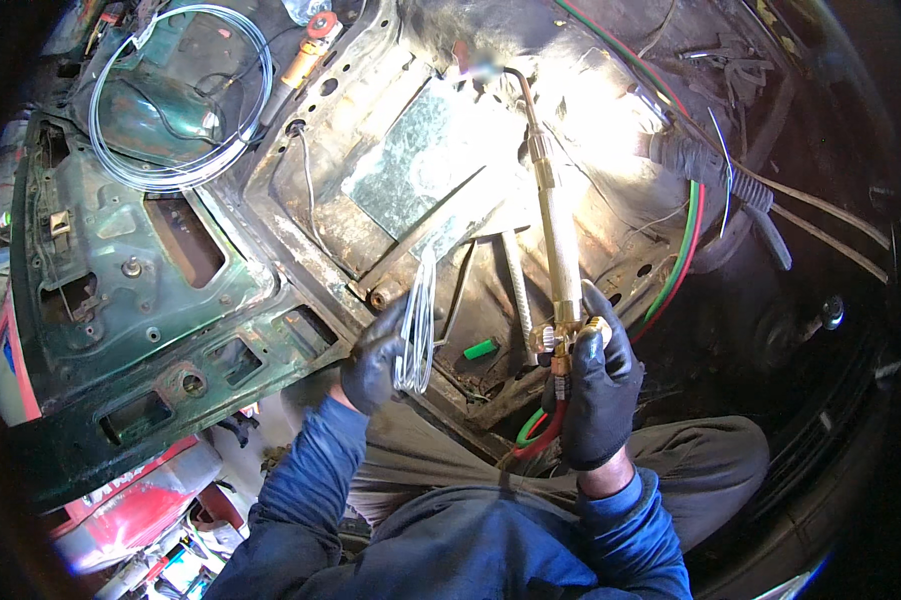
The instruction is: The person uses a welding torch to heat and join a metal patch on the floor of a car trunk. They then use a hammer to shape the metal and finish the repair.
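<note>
Sheet metal [615, 245] | wire bundle [420, 330] gripped in left hand [373, 366] | torch [556, 225] gripped in right hand [600, 402]

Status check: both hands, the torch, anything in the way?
Left hand: gripping bundled wire. Right hand: holding brass torch by its valve knobs. Bright glare beside torch tip. Green cylinder between hands, touching neither.

Long slim metal torch [561, 250]: brass-gold. Thin paired hoses [686, 240]: green, red. Looped metal wire bundle [416, 340]: silver. Gloved left hand [372, 365], gloved right hand [602, 400]: black. Flat patch [405, 165]: mottled green. Perforated metal door panel [140, 300]: dark green.
</note>
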Motion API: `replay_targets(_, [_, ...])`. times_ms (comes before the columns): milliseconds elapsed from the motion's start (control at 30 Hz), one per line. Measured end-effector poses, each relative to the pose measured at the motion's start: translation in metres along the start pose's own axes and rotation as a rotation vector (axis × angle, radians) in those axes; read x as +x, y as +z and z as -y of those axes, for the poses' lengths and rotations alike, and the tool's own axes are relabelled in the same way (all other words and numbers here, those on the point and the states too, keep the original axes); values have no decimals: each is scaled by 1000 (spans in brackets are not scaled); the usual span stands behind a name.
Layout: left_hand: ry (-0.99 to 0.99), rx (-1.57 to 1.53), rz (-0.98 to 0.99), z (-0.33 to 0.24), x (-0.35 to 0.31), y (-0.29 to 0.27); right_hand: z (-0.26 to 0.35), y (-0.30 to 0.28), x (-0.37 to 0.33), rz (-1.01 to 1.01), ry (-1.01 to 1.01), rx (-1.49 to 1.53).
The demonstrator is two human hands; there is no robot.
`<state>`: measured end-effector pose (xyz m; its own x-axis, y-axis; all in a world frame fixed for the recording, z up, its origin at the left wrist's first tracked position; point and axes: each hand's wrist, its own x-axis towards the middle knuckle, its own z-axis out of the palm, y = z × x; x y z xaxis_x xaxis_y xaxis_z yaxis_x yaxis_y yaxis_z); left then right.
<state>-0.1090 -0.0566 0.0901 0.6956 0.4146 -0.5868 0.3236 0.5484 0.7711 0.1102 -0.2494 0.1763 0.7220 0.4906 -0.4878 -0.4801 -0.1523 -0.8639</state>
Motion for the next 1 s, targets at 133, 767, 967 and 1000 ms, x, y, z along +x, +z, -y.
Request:
replay_targets(133, [91,79,37,-19,46,-21,-15,9,8,-36,-2,-25])
replay_targets(767, [44,-125,-86,6,212,-61,-50,91,44,-190,129,-179])
replay_targets(967, [161,-261,-114,66,268,-82,-53,120,52,-181,207,-113])
replay_targets(1000, [101,-205,-108,50,269,-69,-54,117,55,-203,219,-92])
